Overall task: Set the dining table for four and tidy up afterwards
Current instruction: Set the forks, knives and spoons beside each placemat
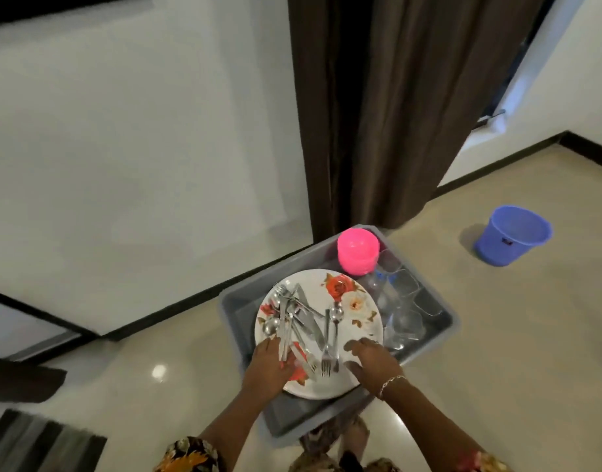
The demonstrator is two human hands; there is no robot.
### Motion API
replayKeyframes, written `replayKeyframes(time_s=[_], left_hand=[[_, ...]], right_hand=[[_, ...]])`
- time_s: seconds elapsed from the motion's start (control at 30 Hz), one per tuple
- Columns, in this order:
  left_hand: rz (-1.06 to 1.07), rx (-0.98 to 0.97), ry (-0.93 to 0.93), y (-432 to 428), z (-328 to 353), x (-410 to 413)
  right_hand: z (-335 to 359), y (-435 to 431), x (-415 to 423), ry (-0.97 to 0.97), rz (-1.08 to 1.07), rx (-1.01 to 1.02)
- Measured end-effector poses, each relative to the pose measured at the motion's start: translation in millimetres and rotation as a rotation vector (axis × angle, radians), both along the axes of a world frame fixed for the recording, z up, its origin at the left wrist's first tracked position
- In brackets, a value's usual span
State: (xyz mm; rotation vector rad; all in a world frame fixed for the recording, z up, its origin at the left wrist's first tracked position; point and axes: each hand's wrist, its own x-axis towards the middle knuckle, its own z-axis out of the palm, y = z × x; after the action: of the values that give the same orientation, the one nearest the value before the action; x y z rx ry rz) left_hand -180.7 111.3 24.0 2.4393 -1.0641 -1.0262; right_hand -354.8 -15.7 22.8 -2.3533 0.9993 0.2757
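"Grey plastic tub (231, 301) on the floor, what's in it?"

"A stack of pink bowls (358, 250), turned upside down, sits in the far corner. Clear glasses (403, 321) crowd along the right edge, just beside the bowls."

"And the plate?"

"The white flowered plate (313, 284) is over the near left part of the tub, and its rim reaches past the tub's left edge. I cannot tell whether it rests on anything below."

"Who has hold of it?"

"Both hands. The left hand (269, 366) grips the plate's near left rim, its thumb laid over the handles of the heaped cutlery (293, 321). The right hand (371, 359), with a bracelet (389, 383) at the wrist, grips the near right rim, fingers curled over the top."

"How does the cutlery lie?"

"Knives, forks and spoons are piled crosswise on the plate's left half. One fork (327, 349) and one spoon (336, 313) lie side by side nearer the middle, the fork's tines towards the person."

"Anything around the tub?"

"A brown curtain (395, 114) hangs just behind its far corner. A blue bucket (512, 235) stands well apart to the right, and a striped mat (37, 444) lies off to the near left."
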Motion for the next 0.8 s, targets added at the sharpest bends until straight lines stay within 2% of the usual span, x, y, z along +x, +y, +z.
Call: replayKeyframes(time_s=[0.3,0.63,0.8], left_hand=[[0.292,0.01,0.199,-31.5,-18.3,21.1],[0.398,0.094,0.255,-40.7,-61.2,38.8],[0.407,0.112,0.255,-46.6,-65.1,40.6]], right_hand=[[-52.1,-34.5,88.0,0.094,-0.153,0.199],[-98.9,-29.2,122.6,0.289,-0.071,-0.09],[-102.0,-40.2,122.6,0.341,-0.306,0.128]])
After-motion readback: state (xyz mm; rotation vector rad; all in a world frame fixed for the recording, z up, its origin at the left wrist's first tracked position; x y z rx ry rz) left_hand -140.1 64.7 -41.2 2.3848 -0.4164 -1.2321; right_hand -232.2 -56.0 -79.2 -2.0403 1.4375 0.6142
